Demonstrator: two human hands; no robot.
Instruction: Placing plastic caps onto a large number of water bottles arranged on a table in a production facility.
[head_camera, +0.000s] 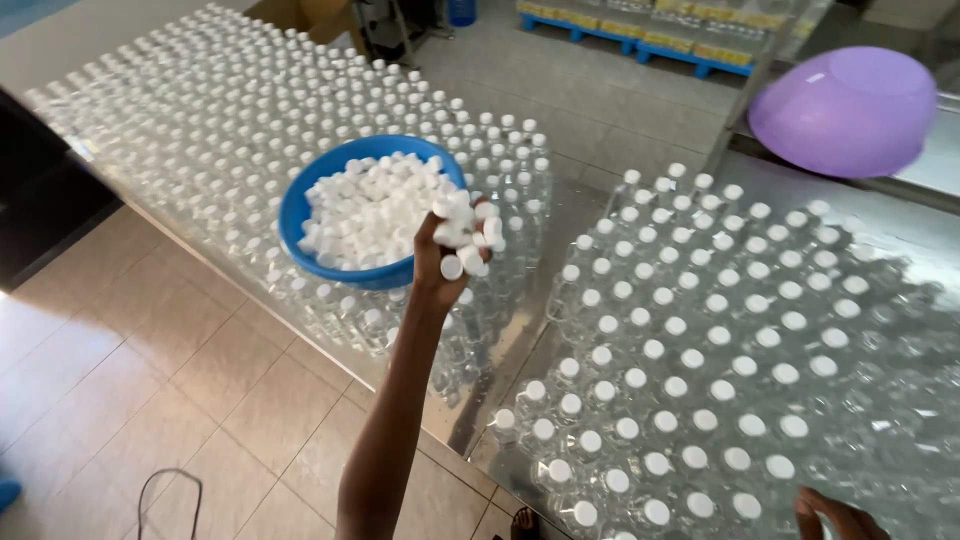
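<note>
My left hand (432, 272) is raised above the table, shut on a handful of white bottle caps (466, 228), and one cap hangs at its lower edge. Just left of it a blue bowl (300, 205) heaped with white caps (370, 210) rests on top of a block of clear plastic bottles (220, 110). A second block of capped clear bottles (700, 360) fills the table's right side. My right hand (835, 518) shows only partly at the bottom right, its fingers at the near edge of that block; what it holds is hidden.
The bottles stand on a long steel table (520, 330) with a bare strip between the two blocks. An upturned purple bowl (845, 110) lies at the back right. The tiled floor carries a black cable loop (165, 490), and blue pallets (640, 45) sit far behind.
</note>
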